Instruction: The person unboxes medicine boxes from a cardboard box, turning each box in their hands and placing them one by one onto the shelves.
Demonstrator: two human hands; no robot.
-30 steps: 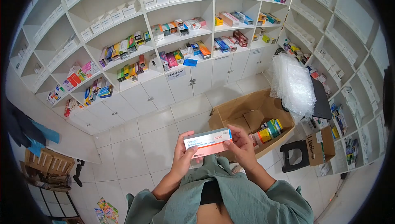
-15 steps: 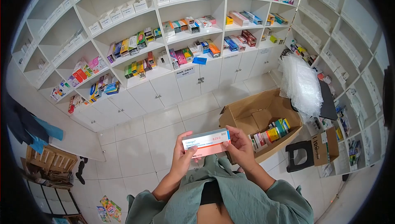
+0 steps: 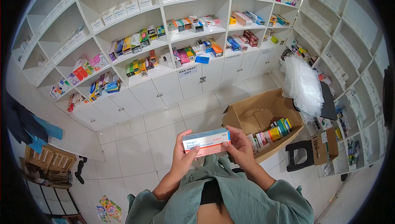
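Note:
A long medicine box [image 3: 210, 141], white with blue and orange bands and marked 0,25/2, is held level in front of my body. My left hand [image 3: 183, 154] grips its left end, the thumb lying across the printed face. Round the right end is my right hand [image 3: 240, 148], its thumb near the lower right corner. Both hands are closed on the box, and the fingers behind it are mostly hidden. Just right of my right hand stands an open cardboard carton [image 3: 257, 115] with several medicine boxes [image 3: 273, 133] lying in it.
White shelves [image 3: 197, 34] with rows of medicine boxes curve around the room above white cupboards [image 3: 193, 80]. Bubble wrap [image 3: 303, 86] lies beside the carton. A black stool [image 3: 298, 156] and a smaller carton [image 3: 325, 146] stand at right. Colourful packets [image 3: 109, 208] lie on the tiled floor.
The view has shifted slightly, so shelves and carton appear a little further right. The medicine box stays in both hands, tilted slightly so more of its top side shows.

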